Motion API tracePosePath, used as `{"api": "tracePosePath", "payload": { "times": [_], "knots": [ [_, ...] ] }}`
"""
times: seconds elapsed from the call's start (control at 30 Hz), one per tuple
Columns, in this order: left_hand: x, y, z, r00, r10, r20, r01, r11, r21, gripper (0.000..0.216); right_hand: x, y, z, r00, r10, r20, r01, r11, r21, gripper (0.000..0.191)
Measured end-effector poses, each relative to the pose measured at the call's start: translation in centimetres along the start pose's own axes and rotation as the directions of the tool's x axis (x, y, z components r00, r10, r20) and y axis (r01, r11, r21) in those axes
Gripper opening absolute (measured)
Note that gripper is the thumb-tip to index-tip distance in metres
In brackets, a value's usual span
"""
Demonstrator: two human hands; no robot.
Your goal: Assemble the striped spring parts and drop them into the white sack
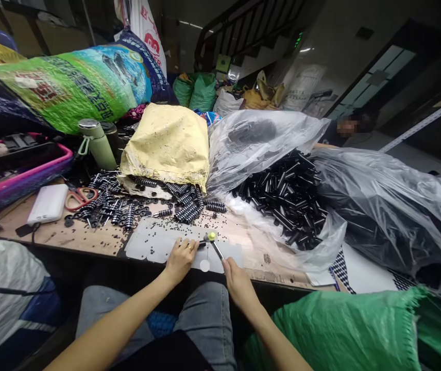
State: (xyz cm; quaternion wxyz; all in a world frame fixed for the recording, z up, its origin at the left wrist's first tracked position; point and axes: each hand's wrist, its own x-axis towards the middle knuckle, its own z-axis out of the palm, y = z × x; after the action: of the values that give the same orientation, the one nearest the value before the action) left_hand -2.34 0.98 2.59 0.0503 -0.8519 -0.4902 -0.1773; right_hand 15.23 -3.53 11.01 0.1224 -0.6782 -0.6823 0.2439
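Observation:
My left hand [182, 256] is closed around a short black tube [202, 244] low over the near edge of the table, with only the tube's end showing. In my right hand [238, 281] is a small hammer [217, 250] with a metal shaft and a yellow-green tip. Its head meets or nearly meets the tube's end; contact is not clear. Beneath both hands lies a pale grey sheet [147, 245] strewn with tiny black pieces. Behind them, black ribbed dampers [189, 203] spill from a yellow sack [166, 141].
Black tubes [286, 196] are heaped in clear plastic at right. To the left lie orange-handled scissors [81, 198], a white power bank [48, 203] and a pink-rimmed basket [60, 162]. A green flask [99, 144] stands behind. A green sack [344, 330] is at lower right; a person [332, 134] sits beyond.

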Motion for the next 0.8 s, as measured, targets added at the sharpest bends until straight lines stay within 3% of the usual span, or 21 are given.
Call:
{"api": "tracePosePath", "payload": {
  "times": [0.1, 0.17, 0.3, 0.37, 0.5, 0.6, 0.67, 0.73, 0.77, 0.8],
  "knots": [
    [-0.1, 1.5, 0.5, 0.999, -0.037, 0.034, 0.038, 0.999, -0.031, 0.059, -0.2, -2.3, -0.9, 0.989, -0.081, -0.127, 0.097, 0.988, 0.118, 0.034],
    [-0.2, 2.3, 1.1, 0.997, -0.035, 0.071, 0.039, 0.998, -0.055, 0.073, -0.3, -3.6, -0.2, 0.984, -0.12, -0.132, 0.142, 0.975, 0.174, 0.036],
    [-0.6, 2.4, 2.2, 0.994, -0.038, 0.103, 0.045, 0.997, -0.067, 0.058, -0.1, -4.6, 2.7, 0.977, -0.163, 0.137, 0.16, 0.987, 0.034, 0.038],
    [-0.5, 2.3, 2.0, 0.996, -0.037, 0.085, 0.046, 0.993, -0.105, 0.055, 0.0, -4.5, 3.2, 0.972, -0.146, 0.186, 0.148, 0.989, 0.006, 0.039],
    [0.8, 2.2, 0.2, 0.99, -0.139, 0.038, 0.144, 0.972, -0.184, 0.04, 0.6, -3.4, 1.5, 0.996, -0.087, 0.003, 0.085, 0.983, 0.162, 0.042],
    [1.1, -0.2, -2.8, 0.96, -0.281, -0.016, 0.276, 0.951, -0.14, 0.045, 1.7, -1.5, -0.1, 0.997, -0.017, -0.081, 0.029, 0.987, 0.155, 0.042],
    [-0.6, -3.9, -6.1, 0.915, -0.398, -0.074, 0.39, 0.915, -0.1, 0.048, 2.5, 0.5, -0.7, 0.995, 0.029, -0.095, -0.021, 0.997, 0.08, 0.042],
    [-4.2, -8.9, -10.7, 0.82, -0.55, -0.159, 0.551, 0.833, -0.044, 0.047, 3.3, 2.8, -1.0, 0.992, 0.085, -0.091, -0.085, 0.996, 0.002, 0.041],
    [-6.6, -11.5, -13.2, 0.742, -0.633, -0.222, 0.648, 0.762, -0.009, 0.044, 3.6, 4.0, -1.1, 0.989, 0.117, -0.087, -0.12, 0.992, -0.037, 0.041],
    [-9.1, -14.0, -15.7, 0.595, -0.736, -0.325, 0.786, 0.617, 0.041, 0.039, 3.9, 5.1, -1.2, 0.986, 0.145, -0.086, -0.152, 0.985, -0.08, 0.041]
  ]
}}
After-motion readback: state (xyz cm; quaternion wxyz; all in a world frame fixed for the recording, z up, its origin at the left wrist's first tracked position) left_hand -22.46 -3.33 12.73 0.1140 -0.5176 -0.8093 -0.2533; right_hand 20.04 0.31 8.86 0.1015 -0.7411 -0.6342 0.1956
